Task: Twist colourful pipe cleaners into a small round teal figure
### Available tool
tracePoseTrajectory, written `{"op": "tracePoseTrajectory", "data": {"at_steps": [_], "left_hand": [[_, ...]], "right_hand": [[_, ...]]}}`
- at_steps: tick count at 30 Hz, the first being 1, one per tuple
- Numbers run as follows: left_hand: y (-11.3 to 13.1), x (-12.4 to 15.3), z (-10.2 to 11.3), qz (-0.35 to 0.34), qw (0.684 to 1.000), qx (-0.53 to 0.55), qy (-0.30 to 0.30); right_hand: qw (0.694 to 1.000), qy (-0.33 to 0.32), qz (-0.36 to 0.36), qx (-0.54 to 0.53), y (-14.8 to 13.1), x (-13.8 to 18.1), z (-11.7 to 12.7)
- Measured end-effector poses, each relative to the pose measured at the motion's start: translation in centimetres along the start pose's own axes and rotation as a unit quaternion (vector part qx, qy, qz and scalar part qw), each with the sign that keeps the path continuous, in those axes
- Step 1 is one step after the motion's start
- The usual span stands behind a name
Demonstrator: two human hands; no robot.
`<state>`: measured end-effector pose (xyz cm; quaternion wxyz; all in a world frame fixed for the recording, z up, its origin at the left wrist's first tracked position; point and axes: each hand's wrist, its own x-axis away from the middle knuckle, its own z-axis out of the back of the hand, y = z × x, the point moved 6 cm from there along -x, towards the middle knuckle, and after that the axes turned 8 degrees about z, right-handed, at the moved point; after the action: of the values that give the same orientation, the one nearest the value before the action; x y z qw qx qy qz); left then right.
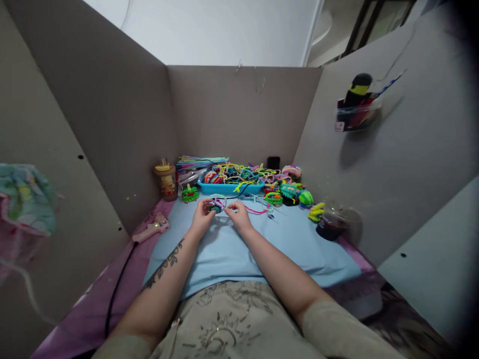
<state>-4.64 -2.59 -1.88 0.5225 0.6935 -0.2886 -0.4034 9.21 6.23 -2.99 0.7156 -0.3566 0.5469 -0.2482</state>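
Both my hands meet over the light blue mat near its far edge. My left hand is closed on a small coiled pipe-cleaner piece in purple, teal and white. My right hand pinches a strand of the same piece from the right, fingers pressed together. Loose pink and white pipe cleaners lie on the mat just right of my right hand. My forearms reach forward from the bottom of the view, the left one tattooed.
A blue tray heaped with coloured pipe cleaners sits behind my hands. Finished pipe-cleaner figures stand to its right, a green one and a jar to its left. A pink glue gun with black cord lies left; a dark lidded cup right. Grey partition walls enclose the desk.
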Motion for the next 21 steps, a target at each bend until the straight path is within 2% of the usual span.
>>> {"op": "tracePoseTrajectory", "data": {"at_steps": [2, 8, 15, 21], "left_hand": [[0.0, 0.0, -0.1, 0.007, 1.000, 0.012, -0.006], [-0.1, 0.4, -1.3, 0.020, 0.996, 0.024, -0.082], [-0.9, 0.2, -0.7, 0.053, 0.998, 0.022, -0.034], [-1.1, 0.2, -0.7, 0.061, 0.997, 0.026, -0.029]], "right_hand": [[1.000, -0.016, 0.000, -0.020, -0.2, 0.0, -0.2], [0.997, -0.039, -0.026, -0.057, -0.3, 0.2, -0.6], [0.997, -0.054, 0.045, -0.008, -1.4, 0.3, -1.0], [0.997, -0.062, 0.040, 0.000, -1.7, 0.3, -0.9]]}}
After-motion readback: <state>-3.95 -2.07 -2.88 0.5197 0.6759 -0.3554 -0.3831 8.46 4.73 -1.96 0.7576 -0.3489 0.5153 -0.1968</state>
